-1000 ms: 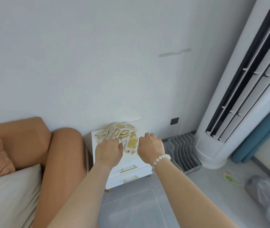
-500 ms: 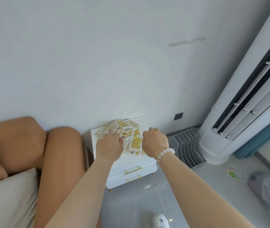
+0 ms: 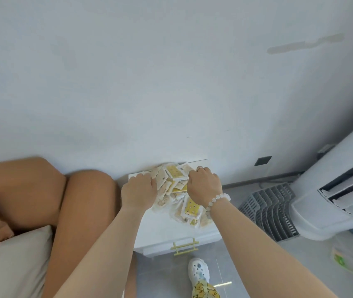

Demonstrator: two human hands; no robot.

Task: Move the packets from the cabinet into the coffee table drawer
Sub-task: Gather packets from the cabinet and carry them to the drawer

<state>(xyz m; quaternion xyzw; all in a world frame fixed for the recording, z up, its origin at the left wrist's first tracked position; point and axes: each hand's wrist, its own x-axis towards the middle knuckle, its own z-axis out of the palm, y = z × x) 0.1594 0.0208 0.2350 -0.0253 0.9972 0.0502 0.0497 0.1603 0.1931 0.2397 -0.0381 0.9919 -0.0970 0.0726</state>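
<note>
a heap of packets (image 3: pixel 175 179) lay on top of the white cabinet (image 3: pixel 160 233), bunched between both hands so that several stood on edge. the left hand (image 3: pixel 139 191) was curled onto the heap's left side and the right hand (image 3: pixel 203 188) onto its right side, knuckles up, each clamped on packets; the fingertips were hidden under the backs of the hands and in the pile. more packets lay flat beneath the right wrist, partly covered by it. the packets were flat, crinkled, pale pouches with yellow panels and dark dots; their print was too small to read.

a bracelet (image 3: pixel 216 200) of pale round beads circled the right wrist and a ring (image 3: pixel 200 168) showed on one finger. below the hands, the smooth cabinet front carried two thin gold bar handles (image 3: pixel 185 247), the lower one half cut off by the cabinet's edge.

left of the left hand sat a tan, leather-like sofa arm (image 3: pixel 80 201) and a beige cushion (image 3: pixel 10 261), cropped by the frame. right of the right hand, a grey slotted plastic rack (image 3: pixel 268 214) lay on the grey tiled floor beside a white standing air conditioner (image 3: pixel 332 190), its upper part out of frame. beyond the hands, a dark wall socket (image 3: pixel 263 160) sat low on the plain wall. a white clog (image 3: pixel 198 271) with holes showed under the right forearm.
</note>
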